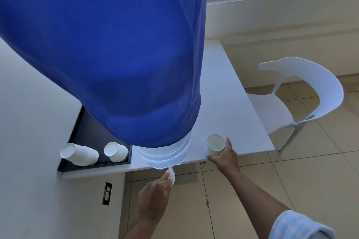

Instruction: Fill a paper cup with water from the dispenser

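Note:
A large water dispenser bottle (167, 153) under a blue cloth cover (108, 54) stands on the white table (233, 102). Its small white tap (172, 174) sticks out over the table's front edge. My left hand (153, 198) pinches the tap with its fingertips. A white paper cup (215, 144) stands upright on the table to the right of the bottle, near the front edge. My right hand (225, 156) wraps around the cup's lower side, thumb and fingers touching it. I cannot tell whether there is water inside the cup.
A black tray (81, 137) at the left holds two stacks of white paper cups (80, 154) lying on their sides. A white plastic chair (303, 98) stands right of the table. A wall is at the left, with a black socket (107, 193) low down. Tiled floor lies below.

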A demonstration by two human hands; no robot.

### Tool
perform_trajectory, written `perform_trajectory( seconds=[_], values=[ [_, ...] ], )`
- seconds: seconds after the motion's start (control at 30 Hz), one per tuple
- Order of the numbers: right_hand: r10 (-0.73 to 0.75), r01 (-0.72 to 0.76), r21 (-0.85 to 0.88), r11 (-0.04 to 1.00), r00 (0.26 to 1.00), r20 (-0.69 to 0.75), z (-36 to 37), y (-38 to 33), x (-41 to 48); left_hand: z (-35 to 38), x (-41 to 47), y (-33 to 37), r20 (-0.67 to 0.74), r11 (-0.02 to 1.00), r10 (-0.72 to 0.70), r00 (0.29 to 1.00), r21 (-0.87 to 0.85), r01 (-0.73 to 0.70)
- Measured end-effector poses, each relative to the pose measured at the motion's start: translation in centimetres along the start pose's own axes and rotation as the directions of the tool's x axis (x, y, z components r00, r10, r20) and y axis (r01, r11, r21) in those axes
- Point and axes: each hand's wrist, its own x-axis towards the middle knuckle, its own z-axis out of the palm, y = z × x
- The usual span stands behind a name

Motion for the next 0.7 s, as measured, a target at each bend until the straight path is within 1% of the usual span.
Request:
perform_trajectory(
  seconds=[0.1, 0.23, 0.37, 0.5, 0.6, 0.7],
  values=[
    [0.034, -0.034, -0.005, 0.999, 0.999, -0.008, 0.1, -0.3, -0.7, -0.3, 0.1, 0.1, 0.025, 1.0, -0.007, 1.0, 0.03, 0.006],
    [0.08, -0.079, 0.024, 0.997, 0.996, -0.046, -0.3, -1.0, -2.9, -1.5, 0.5, 0.2, 0.007, 0.998, 0.017, 1.0, -0.053, -0.017],
    [0.133, -0.127, 0.064, 0.99, 0.985, -0.106, -1.2, -1.7, -6.1, -3.1, 0.4, 0.1, 0.099, 0.985, 0.171, 0.98, -0.018, -0.17],
    [0.148, -0.138, 0.071, 0.988, 0.978, -0.147, -2.2, -3.2, -11.2, -5.7, -1.2, 0.3, 0.013, 0.964, 0.259, 0.966, 0.053, -0.259],
    [0.096, -0.092, 0.034, 0.995, 0.987, -0.128, -3.0, -4.7, -14.9, -7.7, -2.9, 0.1, -0.034, 0.945, 0.32, 0.947, 0.076, -0.317],
    [0.046, -0.048, -0.024, 0.999, 0.994, -0.102, -4.0, -7.7, -18.9, -10.2, -5.0, -0.5, -0.105, 0.936, 0.343, 0.934, 0.124, -0.33]
  ],
)
